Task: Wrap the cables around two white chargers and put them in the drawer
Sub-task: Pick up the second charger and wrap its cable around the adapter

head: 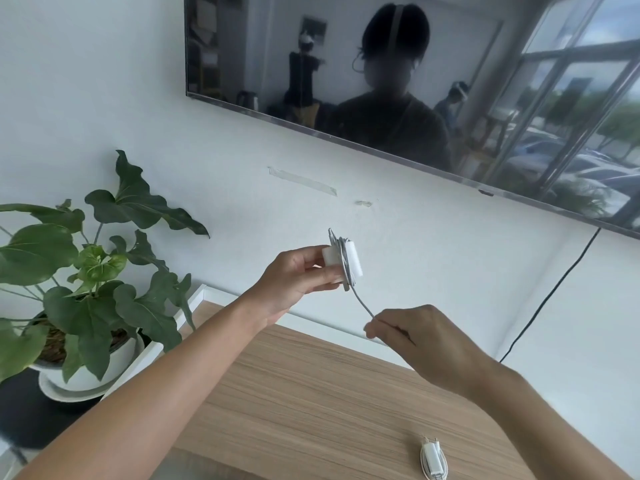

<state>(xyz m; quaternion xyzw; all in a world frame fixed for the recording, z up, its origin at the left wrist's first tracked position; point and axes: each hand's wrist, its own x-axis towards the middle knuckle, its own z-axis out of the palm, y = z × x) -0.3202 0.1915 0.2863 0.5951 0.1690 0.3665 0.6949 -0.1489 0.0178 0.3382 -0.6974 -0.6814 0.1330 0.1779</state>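
Charger two (pixel 434 460) lies at the near edge of the wooden tabletop (pixel 311 393), right of centre, with its cable coiled around the white body. It rests on the surface, well apart from both hands and nearer than either of them.

Right hand (pixel 419 337) is raised above the tabletop, farther back than the lying charger. Thumb and forefinger are pinched on the free end of a white cable (pixel 362 304). The other fingers are curled in. The cable runs up and to the left from this pinch in a slight curve.

Left hand (pixel 298 275) is raised higher and to the left of the right hand. It grips charger one (pixel 346 259), a white block, between thumb and fingers. Several turns of the cable are wound around the middle of this block. The block projects to the right of the fingertips, and the loose cable leaves its lower edge and ends at the right hand.

Potted plant (pixel 86 271) stands at the left in a white pot on a saucer, beside the tabletop.

White wall (pixel 104 81) lies behind the hands. It carries a strip of tape (pixel 303 181). A dark screen (pixel 381 64) is mounted on the wall at upper right, and a black cord (pixel 554 289) hangs down the wall below its right part.
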